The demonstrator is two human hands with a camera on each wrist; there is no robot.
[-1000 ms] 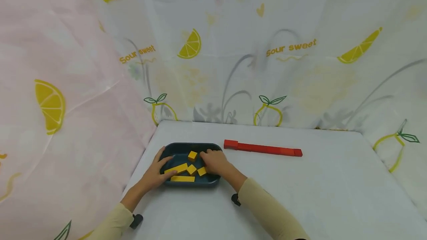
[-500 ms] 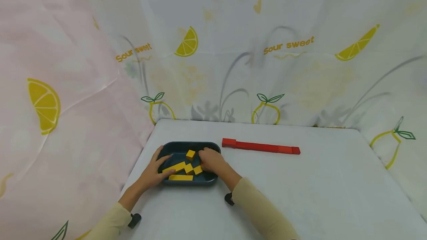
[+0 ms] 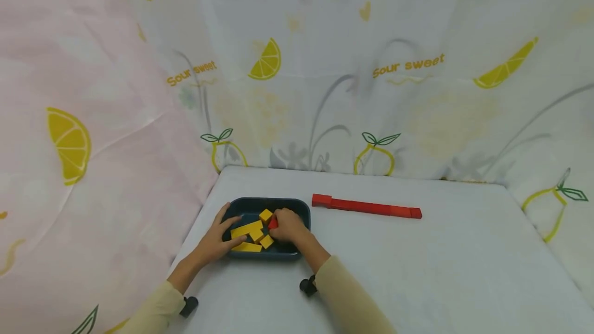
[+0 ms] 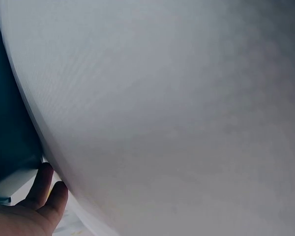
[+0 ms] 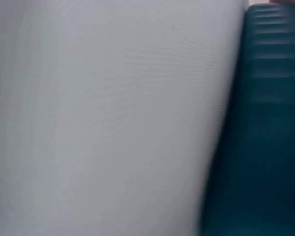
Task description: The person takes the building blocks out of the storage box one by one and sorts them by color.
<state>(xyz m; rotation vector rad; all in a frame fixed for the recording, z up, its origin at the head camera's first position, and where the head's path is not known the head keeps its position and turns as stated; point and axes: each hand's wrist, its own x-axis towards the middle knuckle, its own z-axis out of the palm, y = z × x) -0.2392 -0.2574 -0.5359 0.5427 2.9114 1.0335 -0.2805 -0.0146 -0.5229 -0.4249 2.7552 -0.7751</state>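
Note:
A dark teal tray (image 3: 284,256) sits on the table's left part, holding several yellow blocks (image 3: 247,229), some long and some cube-shaped. My left hand (image 3: 217,238) grips the tray's left side, its thumb reaching over the inside. In the left wrist view, fingertips (image 4: 56,196) lie along the tray's outer wall (image 4: 10,108). Inside the tray's right half, my right hand (image 3: 290,227) pinches a small red block (image 3: 273,223), mostly covered by the fingers. The right wrist view has only the tray's outer wall (image 5: 265,147) and white cloth.
Behind and right of the tray, a row of red blocks (image 3: 362,206) lies end to end on the white table (image 3: 441,262). Lemon-printed curtains (image 3: 315,66) hang behind and at the left of the table.
My right hand has shifted slightly left and toward me inside the tray, and a red block now shows at its fingertips. The yellow blocks have been nudged about. The left hand stays put.

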